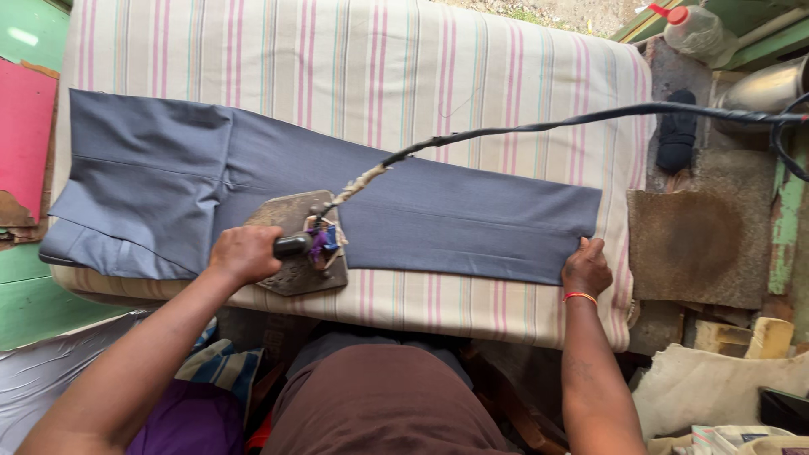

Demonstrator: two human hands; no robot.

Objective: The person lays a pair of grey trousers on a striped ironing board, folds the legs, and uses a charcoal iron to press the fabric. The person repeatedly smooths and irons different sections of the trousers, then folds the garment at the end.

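Note:
Grey-blue trousers (438, 215) lie flat across a padded board covered in pink-striped cloth (362, 59). My left hand (244, 253) is shut on the black handle of a heavy metal iron (299, 244), which rests on the trousers' near edge. A black cord (539, 126) runs from the iron up and to the right. My right hand (586, 268), with an orange thread at the wrist, presses on the trouser-leg hem at the right end and holds the cloth down.
A rusty metal plate (699, 236) lies right of the board. Beyond it are a dark cloth roll (677, 131), a metal vessel (763, 88) and a plastic bottle (695, 29). A pink sheet (24, 135) sits on green boards at the left.

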